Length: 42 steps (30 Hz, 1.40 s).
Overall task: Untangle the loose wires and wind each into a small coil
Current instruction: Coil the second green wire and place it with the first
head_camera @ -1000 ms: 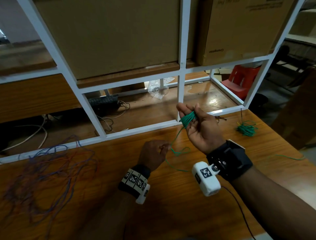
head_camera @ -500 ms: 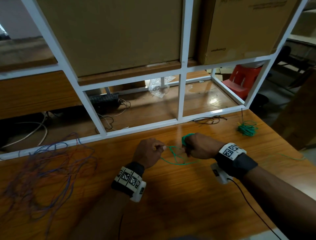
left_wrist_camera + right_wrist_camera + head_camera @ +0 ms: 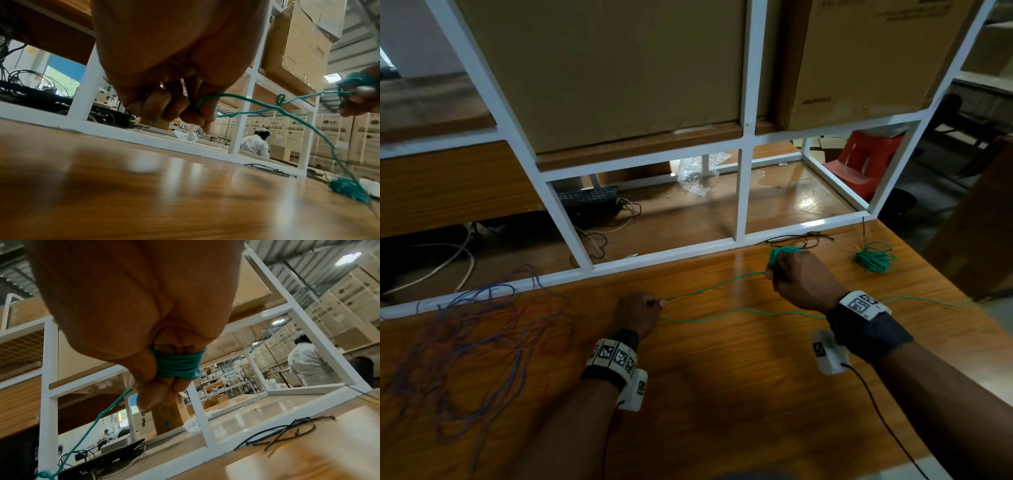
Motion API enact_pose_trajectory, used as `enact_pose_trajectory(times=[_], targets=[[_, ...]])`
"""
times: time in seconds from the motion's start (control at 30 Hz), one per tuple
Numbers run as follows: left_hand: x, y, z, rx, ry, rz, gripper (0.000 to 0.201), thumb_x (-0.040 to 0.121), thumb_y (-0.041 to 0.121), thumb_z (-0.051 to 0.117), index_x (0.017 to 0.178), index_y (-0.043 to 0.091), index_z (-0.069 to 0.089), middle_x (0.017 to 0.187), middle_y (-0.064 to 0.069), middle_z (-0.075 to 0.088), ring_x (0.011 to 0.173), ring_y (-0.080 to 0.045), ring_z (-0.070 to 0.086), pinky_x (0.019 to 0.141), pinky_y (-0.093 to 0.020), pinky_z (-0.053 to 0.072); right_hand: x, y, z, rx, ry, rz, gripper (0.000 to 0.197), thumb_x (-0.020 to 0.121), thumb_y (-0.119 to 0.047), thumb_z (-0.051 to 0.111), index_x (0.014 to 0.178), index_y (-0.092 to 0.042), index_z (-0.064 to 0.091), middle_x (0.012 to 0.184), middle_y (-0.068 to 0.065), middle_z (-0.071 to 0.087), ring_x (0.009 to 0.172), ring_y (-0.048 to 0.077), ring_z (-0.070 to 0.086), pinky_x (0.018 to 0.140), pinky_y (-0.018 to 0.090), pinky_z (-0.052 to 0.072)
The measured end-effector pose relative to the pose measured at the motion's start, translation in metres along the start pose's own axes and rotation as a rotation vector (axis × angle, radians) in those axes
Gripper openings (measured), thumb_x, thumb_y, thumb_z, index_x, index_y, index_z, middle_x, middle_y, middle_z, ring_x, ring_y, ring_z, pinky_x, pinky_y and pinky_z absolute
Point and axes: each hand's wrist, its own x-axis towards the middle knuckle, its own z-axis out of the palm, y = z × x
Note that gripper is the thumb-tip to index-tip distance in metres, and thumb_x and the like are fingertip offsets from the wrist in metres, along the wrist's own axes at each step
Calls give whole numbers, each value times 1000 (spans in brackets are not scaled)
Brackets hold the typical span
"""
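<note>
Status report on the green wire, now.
Left hand pinches green wire. Right hand grips wound turns. Small kink mid-span. Red-blue tangle lies apart.

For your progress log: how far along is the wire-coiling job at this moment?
Done: one green coil lies on the table. In hand: right hand holds green turns, left hand pinches the strand, kinked midway. Left: blue-red tangle, black wires.
</note>
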Motion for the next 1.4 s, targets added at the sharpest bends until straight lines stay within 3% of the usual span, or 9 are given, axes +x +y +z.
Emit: enact_pose_trajectory(times=[0.1,0.23,0.47,0.6,0.7,0.9,1.07,1.3,1.4], targets=[[8,-4,0,-80,-21,-108,23,94,30,69,106,12,77,113,-8,74,96,-23,66,83,-30,52,0,-5,-2,45,-3,21,25,86,-2,64,69,-21,58,80,1,70,67,15,58,59,23,36],[14,5,1,-39,-66,-237,33,96,36,65,108,7,74,117,-13,70,98,-31,64,84,-36,51,0,-6,6,102,-93,117,22,88,-5,63,70,-17,62,88,-3,72,75,15,66,69,37,54],[4,48,29,-2,-74,59,51,84,35,78,132,25,62,137,1,60,126,-22,56,104,-37,47,-4,-16,44,342,-228,255,31,92,-2,61,67,-18,71,83,-11,74,72,-1,67,67,19,49],[-11,70,38,-214,-124,264,30,87,17,76,116,20,73,116,7,68,107,-9,61,84,-24,48,-3,-27,47,304,-177,248,31,95,-14,63,66,-20,70,70,-5,69,51,-1,59,46,14,38],[-16,76,39,-432,-161,256,17,90,9,71,104,17,77,99,5,72,95,-12,67,75,-22,50,0,-29,48,261,-135,255,25,98,-27,63,76,-16,69,71,-1,69,60,10,64,53,27,47],[-37,101,29,-909,-284,121,21,95,13,61,102,0,76,103,-15,76,98,-26,73,84,-33,57,2,-42,55,115,49,222,21,90,-17,68,72,-18,57,74,2,67,66,20,59,56,32,39],[-47,100,40,-879,-234,245,20,79,28,77,96,17,78,100,-5,78,98,-19,72,85,-33,58,-1,-40,58,208,135,163,14,87,-10,67,77,-17,62,70,-7,62,64,17,61,50,19,34],[-45,93,30,-1082,-271,220,18,96,16,57,92,11,73,67,-11,65,68,-29,62,74,-40,54,7,-25,37,224,108,211,25,98,-19,61,74,-23,66,84,-7,73,80,12,68,70,28,53],[-42,88,21,-1001,-225,191,26,103,20,52,95,6,73,53,-4,38,47,-16,33,54,-30,33,3,-18,13,133,-194,138,27,94,-45,65,78,-24,63,79,-5,70,76,16,67,70,38,54]])
